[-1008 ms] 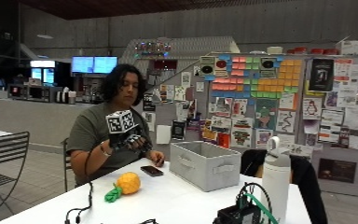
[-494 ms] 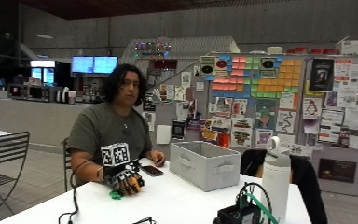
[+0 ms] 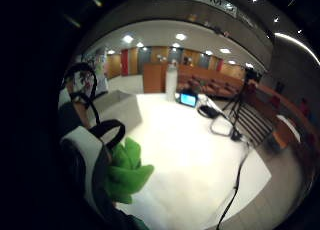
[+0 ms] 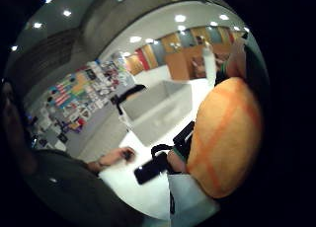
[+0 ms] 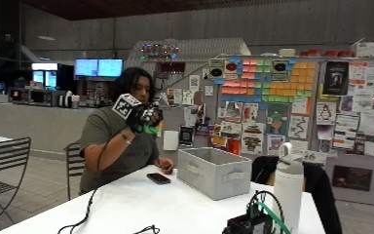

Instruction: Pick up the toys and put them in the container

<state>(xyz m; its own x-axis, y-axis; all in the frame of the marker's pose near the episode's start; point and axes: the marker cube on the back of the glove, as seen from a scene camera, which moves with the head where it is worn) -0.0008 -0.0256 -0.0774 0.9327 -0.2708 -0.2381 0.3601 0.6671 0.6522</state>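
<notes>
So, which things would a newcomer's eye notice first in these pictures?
First the gloved right hand, raised to head height and holding an orange plush toy with green leaves. Next the grey container, standing open on the white table beside a black phone.

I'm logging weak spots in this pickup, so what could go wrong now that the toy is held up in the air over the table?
1. The gloved right hand holds the orange and green toy high, well short of the grey container; if the grip slips, it may drop onto the table.
2. A phone lies beside the container, so the hand could knock it on the way down.
3. The white bottle stands close to the container; a wide swing might tip it.
</notes>
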